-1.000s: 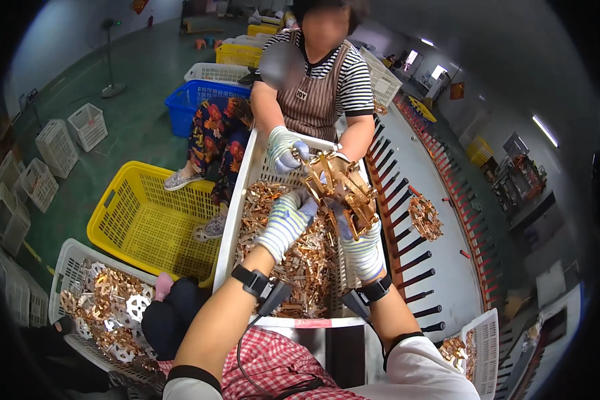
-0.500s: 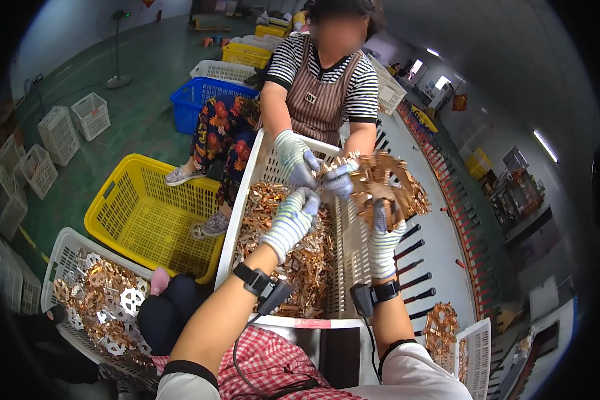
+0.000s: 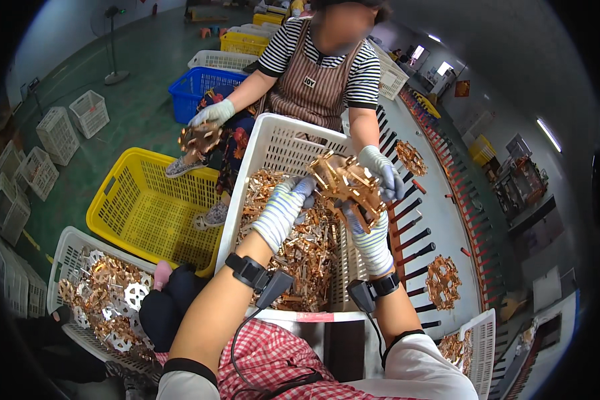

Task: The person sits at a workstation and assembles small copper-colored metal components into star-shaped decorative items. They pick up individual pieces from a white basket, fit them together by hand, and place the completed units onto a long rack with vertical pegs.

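My right hand [image 3: 368,240], in a striped glove, holds up a copper-coloured toothed metal disc [image 3: 343,183] above the white basket [image 3: 300,141]. Its lower edge is gripped between thumb and fingers. My left hand [image 3: 283,210], gloved alike, has its fingers curled closed at the disc's left edge; whatever lies between them is hidden. Below both hands the basket is heaped with small copper-coloured metal pieces [image 3: 310,267]. Across from me, a co-worker's gloved hand [image 3: 380,173] is beside the disc, while their other hand [image 3: 213,115] holds a similar copper-coloured part [image 3: 200,138] over the yellow basket.
A yellow basket [image 3: 107,207] stands left of the white one. Nearer, another white basket [image 3: 60,267] holds copper and silver toothed discs. To the right, a grey table [image 3: 440,220] carries black-handled rods [image 3: 417,248] and copper discs [image 3: 443,282]. A blue basket [image 3: 180,93] stands beyond.
The disc in my right hand has moved left, close to my left hand. The co-worker's hands have parted, one swinging left with a copper-coloured part. Copper discs now show on the table.
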The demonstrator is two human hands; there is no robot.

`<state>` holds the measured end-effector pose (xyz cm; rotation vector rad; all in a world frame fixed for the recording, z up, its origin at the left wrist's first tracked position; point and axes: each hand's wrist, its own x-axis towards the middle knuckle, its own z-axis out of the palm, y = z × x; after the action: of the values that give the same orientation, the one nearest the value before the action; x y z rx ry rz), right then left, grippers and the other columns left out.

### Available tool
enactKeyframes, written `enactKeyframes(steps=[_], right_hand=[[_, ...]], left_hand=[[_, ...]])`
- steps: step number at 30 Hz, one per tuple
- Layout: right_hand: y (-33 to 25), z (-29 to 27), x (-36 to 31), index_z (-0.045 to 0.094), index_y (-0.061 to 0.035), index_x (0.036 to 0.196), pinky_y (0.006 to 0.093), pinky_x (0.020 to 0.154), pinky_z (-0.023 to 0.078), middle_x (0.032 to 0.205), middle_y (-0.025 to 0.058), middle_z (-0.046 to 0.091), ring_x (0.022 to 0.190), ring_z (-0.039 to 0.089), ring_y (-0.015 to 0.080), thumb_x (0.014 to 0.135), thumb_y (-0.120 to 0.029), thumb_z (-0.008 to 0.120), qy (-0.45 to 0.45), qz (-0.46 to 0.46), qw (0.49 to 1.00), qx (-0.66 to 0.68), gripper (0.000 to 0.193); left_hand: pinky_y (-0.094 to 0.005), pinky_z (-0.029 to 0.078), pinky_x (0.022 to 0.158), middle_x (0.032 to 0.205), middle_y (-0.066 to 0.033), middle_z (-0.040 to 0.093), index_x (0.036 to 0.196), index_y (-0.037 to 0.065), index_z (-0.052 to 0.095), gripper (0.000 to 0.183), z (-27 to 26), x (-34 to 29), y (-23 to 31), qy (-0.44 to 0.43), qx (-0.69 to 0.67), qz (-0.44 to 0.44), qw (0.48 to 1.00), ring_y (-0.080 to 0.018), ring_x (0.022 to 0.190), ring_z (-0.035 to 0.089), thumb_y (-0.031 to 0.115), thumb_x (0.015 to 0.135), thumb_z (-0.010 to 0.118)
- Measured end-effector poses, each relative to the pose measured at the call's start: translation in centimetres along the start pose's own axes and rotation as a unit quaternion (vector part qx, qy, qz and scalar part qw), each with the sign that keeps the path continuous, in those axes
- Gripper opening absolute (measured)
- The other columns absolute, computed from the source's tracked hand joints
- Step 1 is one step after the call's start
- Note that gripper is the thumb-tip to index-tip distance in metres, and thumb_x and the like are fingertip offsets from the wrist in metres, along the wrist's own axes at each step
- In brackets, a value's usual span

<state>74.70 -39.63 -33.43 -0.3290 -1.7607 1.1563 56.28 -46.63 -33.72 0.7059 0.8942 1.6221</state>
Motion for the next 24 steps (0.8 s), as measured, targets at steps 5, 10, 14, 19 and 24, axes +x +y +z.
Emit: enactKeyframes(steps=[5, 10, 14, 19, 24], right_hand=[[-2.3, -1.5, 2.5, 0.055, 0.0009, 0.114, 0.0306, 0.076, 0.054, 0.1, 0.0101, 0.066, 0.086, 0.065, 0.0193, 0.086, -0.001, 0.062, 0.072, -0.153, 0.937, -0.305, 0.029], [-2.6, -1.7, 1.5, 0.059, -0.001, 0.11, 0.0349, 0.084, 0.05, 0.1, 0.0067, 0.064, 0.099, 0.06, 0.0197, 0.088, -0.014, 0.064, 0.059, -0.022, 0.987, -0.145, 0.027], [-1.8, -0.2, 0.2, 0.063, -0.0013, 0.105, 0.0272, 0.077, 0.051, 0.102, 0.0061, 0.066, 0.089, 0.063, 0.0146, 0.083, -0.002, 0.067, -0.019, 0.011, 0.996, -0.081, 0.023], [-3.7, 0.1, 0.5, 0.059, 0.0011, 0.115, 0.0253, 0.079, 0.05, 0.103, 0.0067, 0.066, 0.091, 0.063, 0.0138, 0.082, 0.002, 0.064, -0.067, -0.008, 0.984, -0.165, 0.033], [-4.1, -0.1, 0.4, 0.059, 0.0026, 0.115, 0.0259, 0.08, 0.051, 0.103, 0.0095, 0.067, 0.092, 0.064, 0.0148, 0.08, 0.003, 0.064, -0.054, -0.041, 0.971, -0.231, 0.035]], left_hand=[[-0.0256, 0.045, 0.062, 0.075, -0.0026, 0.063, 0.088, 0.002, 0.064, 0.02, 2.1, -0.8, -0.2, 0.053, 0.223, 0.221, 0.948, -0.0103, 0.064, 0.051, 0.02, 0.089, 0.059], [-0.019, 0.039, 0.044, 0.068, 0.0032, 0.057, 0.095, 0.011, 0.062, 0.031, 1.5, -0.6, -0.2, 0.054, 0.043, 0.099, 0.993, -0.0037, 0.056, 0.048, 0.041, 0.09, 0.06], [-0.0204, 0.033, 0.04, 0.065, 0.0056, 0.05, 0.096, 0.013, 0.061, 0.033, 2.2, -1.5, 1.6, 0.169, 0.088, 0.091, 0.977, -0.0041, 0.053, 0.045, 0.045, 0.091, 0.057], [-0.0215, 0.038, 0.044, 0.069, 0.0053, 0.054, 0.099, 0.01, 0.063, 0.032, 1.8, -0.9, 1.1, 0.123, 0.088, 0.078, 0.985, -0.0043, 0.057, 0.048, 0.04, 0.092, 0.056], [-0.0258, 0.046, 0.059, 0.077, -0.0003, 0.061, 0.093, 0.004, 0.064, 0.017, 0.6, 0.2, 0.7, 0.111, 0.293, 0.269, 0.911, -0.0085, 0.067, 0.055, 0.02, 0.087, 0.063]])
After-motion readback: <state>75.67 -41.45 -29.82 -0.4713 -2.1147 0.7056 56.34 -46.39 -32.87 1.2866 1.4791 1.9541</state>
